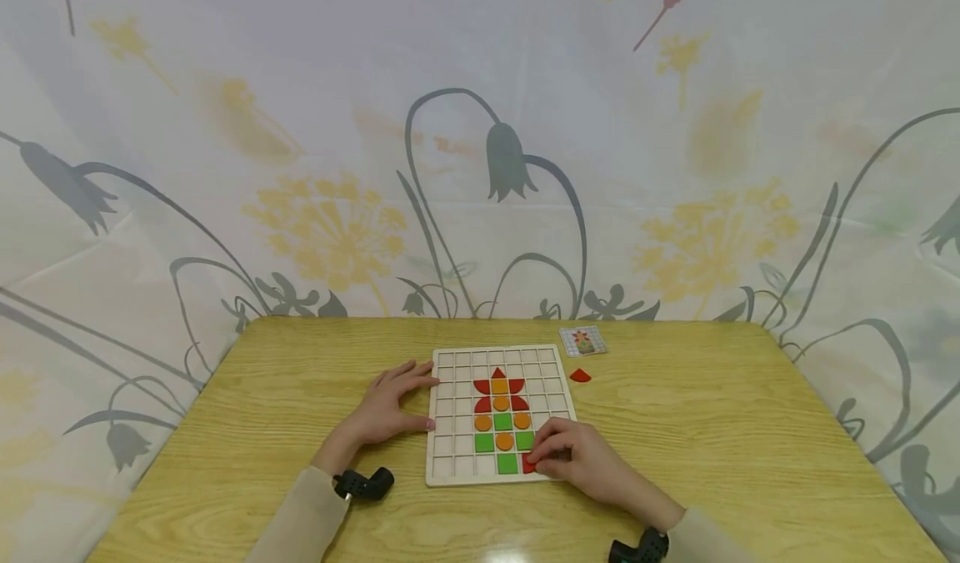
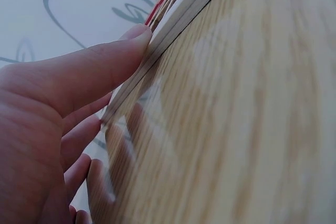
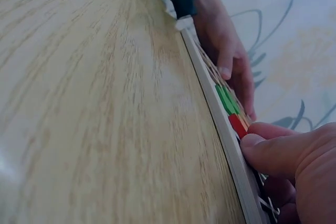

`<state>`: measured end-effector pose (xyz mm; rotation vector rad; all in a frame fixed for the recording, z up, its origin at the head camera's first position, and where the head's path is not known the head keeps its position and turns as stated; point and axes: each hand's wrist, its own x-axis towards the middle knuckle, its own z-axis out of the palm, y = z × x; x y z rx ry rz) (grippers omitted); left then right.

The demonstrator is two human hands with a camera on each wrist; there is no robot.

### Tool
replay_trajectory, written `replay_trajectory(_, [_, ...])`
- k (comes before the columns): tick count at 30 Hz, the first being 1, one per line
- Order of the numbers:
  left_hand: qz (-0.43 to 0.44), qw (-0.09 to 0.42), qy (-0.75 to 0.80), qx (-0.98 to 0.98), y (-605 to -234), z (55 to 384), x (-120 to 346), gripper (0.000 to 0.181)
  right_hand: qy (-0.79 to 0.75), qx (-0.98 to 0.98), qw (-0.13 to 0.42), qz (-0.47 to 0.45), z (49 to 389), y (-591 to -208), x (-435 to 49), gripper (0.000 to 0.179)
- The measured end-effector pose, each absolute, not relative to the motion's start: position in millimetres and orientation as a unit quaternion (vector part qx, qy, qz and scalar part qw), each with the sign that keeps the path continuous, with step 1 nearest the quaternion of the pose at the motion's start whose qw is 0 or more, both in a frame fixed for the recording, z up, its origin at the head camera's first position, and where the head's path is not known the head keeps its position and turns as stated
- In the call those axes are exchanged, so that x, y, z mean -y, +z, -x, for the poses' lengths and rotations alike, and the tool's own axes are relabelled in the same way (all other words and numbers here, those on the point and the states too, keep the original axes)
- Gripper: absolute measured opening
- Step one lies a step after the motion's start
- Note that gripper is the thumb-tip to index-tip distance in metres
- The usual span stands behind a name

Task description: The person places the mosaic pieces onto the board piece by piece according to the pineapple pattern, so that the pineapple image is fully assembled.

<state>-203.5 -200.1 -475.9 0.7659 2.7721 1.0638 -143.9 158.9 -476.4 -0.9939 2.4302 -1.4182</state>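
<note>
A white grid board [image 1: 453, 467] lies on the table. Red, orange and green pieces form a flower-like pattern on it, with a red triangle [image 1: 498, 373] on top and orange discs [image 1: 483, 423] and green squares [image 1: 507, 464] below. My left hand [image 1: 390, 403] rests against the board's left edge, thumb at the rim and fingers stretched towards the far corner. With thumb and fingertips, my right hand [image 1: 581, 461] pinches a red piece [image 3: 238, 125] at the front row, right beside a green square. The fingers partly cover this red piece.
Off the board's right side lies a loose red quarter-circle piece [image 1: 581, 375]. Behind it is a small pattern card [image 1: 582, 341] showing a similar flower on a grid. The wood-grain table [image 1: 712, 413] ends at a flower-printed cloth backdrop [image 1: 480, 246].
</note>
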Motion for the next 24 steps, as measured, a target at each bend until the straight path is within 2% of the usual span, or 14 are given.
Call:
replay_trajectory(8, [-0.251,0.036,0.341,-0.905,-476.6,203.0,200.4,0.066,-0.466,-0.820,0.054,0.329,143.8,-481.3,-155.9,0.008])
replay_trajectory(24, [-0.254,0.028,0.344,-0.903,-477.4,203.5,199.8,0.063,-0.453,-0.832,0.038,0.318,143.9,-482.7,-152.3,0.011])
